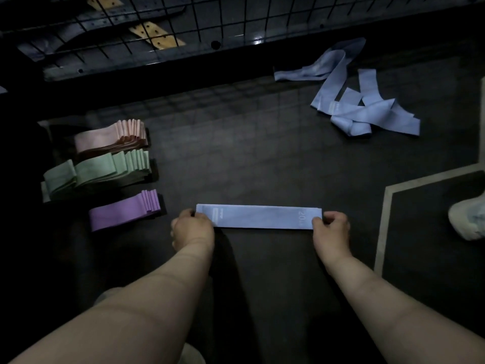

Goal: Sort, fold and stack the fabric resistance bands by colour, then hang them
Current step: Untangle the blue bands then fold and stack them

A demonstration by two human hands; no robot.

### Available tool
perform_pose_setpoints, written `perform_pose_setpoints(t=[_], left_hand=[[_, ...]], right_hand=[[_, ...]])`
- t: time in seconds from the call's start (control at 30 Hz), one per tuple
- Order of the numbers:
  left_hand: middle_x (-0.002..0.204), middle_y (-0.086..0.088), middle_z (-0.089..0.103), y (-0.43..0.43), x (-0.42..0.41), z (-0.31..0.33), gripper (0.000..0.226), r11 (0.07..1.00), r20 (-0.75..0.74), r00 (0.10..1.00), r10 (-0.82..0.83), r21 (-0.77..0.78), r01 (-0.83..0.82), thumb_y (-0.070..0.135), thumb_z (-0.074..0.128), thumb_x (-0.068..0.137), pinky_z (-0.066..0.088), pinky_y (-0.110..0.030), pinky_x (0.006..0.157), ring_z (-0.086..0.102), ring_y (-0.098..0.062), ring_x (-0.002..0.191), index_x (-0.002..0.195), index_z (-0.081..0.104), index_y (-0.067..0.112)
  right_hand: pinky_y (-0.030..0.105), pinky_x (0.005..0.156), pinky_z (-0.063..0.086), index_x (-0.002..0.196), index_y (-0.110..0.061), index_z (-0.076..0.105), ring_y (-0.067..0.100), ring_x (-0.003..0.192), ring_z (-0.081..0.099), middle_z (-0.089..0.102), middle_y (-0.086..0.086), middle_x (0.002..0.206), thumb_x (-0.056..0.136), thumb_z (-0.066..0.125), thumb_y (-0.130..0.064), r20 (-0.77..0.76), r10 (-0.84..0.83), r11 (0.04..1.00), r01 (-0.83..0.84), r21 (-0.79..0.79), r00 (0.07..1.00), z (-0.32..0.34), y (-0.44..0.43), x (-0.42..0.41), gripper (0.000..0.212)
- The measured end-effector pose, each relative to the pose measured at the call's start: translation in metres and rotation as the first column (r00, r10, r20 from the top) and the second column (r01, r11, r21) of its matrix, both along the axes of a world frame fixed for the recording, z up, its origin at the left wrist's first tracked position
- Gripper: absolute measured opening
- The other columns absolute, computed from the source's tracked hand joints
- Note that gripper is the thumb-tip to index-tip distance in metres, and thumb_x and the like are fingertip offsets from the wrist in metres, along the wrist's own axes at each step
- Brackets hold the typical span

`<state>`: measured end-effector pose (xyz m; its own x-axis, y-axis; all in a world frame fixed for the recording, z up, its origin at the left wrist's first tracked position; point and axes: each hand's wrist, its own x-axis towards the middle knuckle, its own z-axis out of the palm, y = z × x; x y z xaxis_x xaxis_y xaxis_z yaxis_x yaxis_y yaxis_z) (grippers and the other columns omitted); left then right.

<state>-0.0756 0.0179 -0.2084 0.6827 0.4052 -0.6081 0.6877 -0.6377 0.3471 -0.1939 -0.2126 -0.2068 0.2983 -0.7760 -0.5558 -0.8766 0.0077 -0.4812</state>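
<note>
pink stack (111, 136), green stack (97, 172) and purple stack (124, 210) done; left hand (193, 228) and right hand (330, 225) pinch a flattened blue band (259, 216), loose blue pile (362, 101) unfolded, nothing hung yet.

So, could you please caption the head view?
The left hand and right hand hold a blue band by its ends beside three folded stacks.
</note>
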Motion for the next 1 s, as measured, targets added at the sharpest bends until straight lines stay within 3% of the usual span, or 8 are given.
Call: perform_pose_setpoints(t=[0.1,0.23,0.53,0.67,0.73,0.83,1.0], left_hand=[[0.124,-0.017,0.061,-0.001,-0.002,-0.004,0.029,0.998,0.062,0.998,0.027,-0.05,-0.024,0.028,0.049,0.096,0.046,-0.039,0.098,0.058,-0.039,0.11,0.112,0.07,0.016],[0.123,-0.015,0.061,-0.001,-0.005,-0.004,0.037,0.999,0.068,0.997,0.027,0.016,-0.029,0.042,0.049,0.095,0.046,-0.042,0.098,0.058,-0.039,0.111,0.114,0.071,0.019],[0.119,-0.009,0.067,0.009,-0.001,-0.011,0.025,0.999,0.127,0.991,-0.031,-0.032,0.035,0.027,0.065,0.091,0.048,-0.04,0.099,0.064,-0.033,0.107,0.113,0.073,0.021],[0.119,-0.011,0.067,0.009,-0.001,-0.009,0.026,0.996,0.134,0.99,-0.052,-0.065,0.061,0.028,0.066,0.088,0.048,-0.044,0.099,0.063,-0.034,0.106,0.112,0.072,0.019],[0.124,-0.012,0.062,0.006,0.001,-0.004,0.031,0.997,0.117,0.991,-0.069,-0.008,0.071,0.033,0.063,0.088,0.045,-0.044,0.101,0.059,-0.036,0.113,0.117,0.069,0.021],[0.135,-0.017,0.05,-0.004,0.004,0.007,0.039,0.99,0.106,0.988,-0.113,0.092,0.104,0.029,0.059,0.09,0.031,-0.044,0.108,0.044,-0.037,0.127,0.126,0.062,0.017],[0.135,-0.01,0.046,-0.035,0.006,0.024,0.043,0.932,0.272,0.892,-0.362,0.107,0.346,0.011,0.066,0.082,0.028,-0.045,0.109,0.039,-0.031,0.128,0.125,0.061,0.017]], right_hand=[[0.035,0.095,0.045,0.12,-0.016,0.052,0.021,0.114,0.052,0.048,0.005,0.127,0.098,0.056,-0.024,0.002,0.042,0.999,-0.042,-0.017,0.999,-0.002,0.002,0.0,0.024],[0.036,0.095,0.048,0.116,-0.013,0.056,0.017,0.102,0.054,0.053,0.009,0.124,0.095,0.06,-0.019,0.009,0.074,0.995,-0.074,-0.069,0.997,-0.007,0.002,-0.003,0.022],[0.032,0.084,0.05,0.101,-0.029,0.048,0.013,0.098,0.053,0.046,-0.004,0.112,0.093,0.063,-0.022,-0.02,0.041,0.997,-0.042,-0.059,0.999,-0.01,0.002,0.001,0.018],[0.029,0.079,0.049,0.102,-0.026,0.048,0.014,0.096,0.055,0.048,-0.001,0.113,0.091,0.065,-0.022,0.007,0.029,0.998,-0.029,-0.063,1.0,-0.011,-0.001,0.004,0.021],[0.034,0.084,0.051,0.111,-0.024,0.05,0.018,0.102,0.055,0.046,0.0,0.117,0.09,0.065,-0.024,-0.011,0.017,0.996,-0.018,-0.093,1.0,-0.008,-0.009,0.012,0.026],[0.044,0.097,0.047,0.125,-0.019,0.052,0.029,0.116,0.051,0.044,0.009,0.132,0.091,0.061,-0.023,-0.096,0.15,0.96,-0.168,-0.222,0.984,-0.006,-0.036,0.036,0.036],[0.039,0.113,0.031,0.136,-0.022,0.052,0.036,0.133,0.035,0.031,0.014,0.148,0.091,0.06,-0.026,-0.164,0.418,0.876,-0.444,-0.188,0.894,-0.001,-0.098,0.105,0.046]])
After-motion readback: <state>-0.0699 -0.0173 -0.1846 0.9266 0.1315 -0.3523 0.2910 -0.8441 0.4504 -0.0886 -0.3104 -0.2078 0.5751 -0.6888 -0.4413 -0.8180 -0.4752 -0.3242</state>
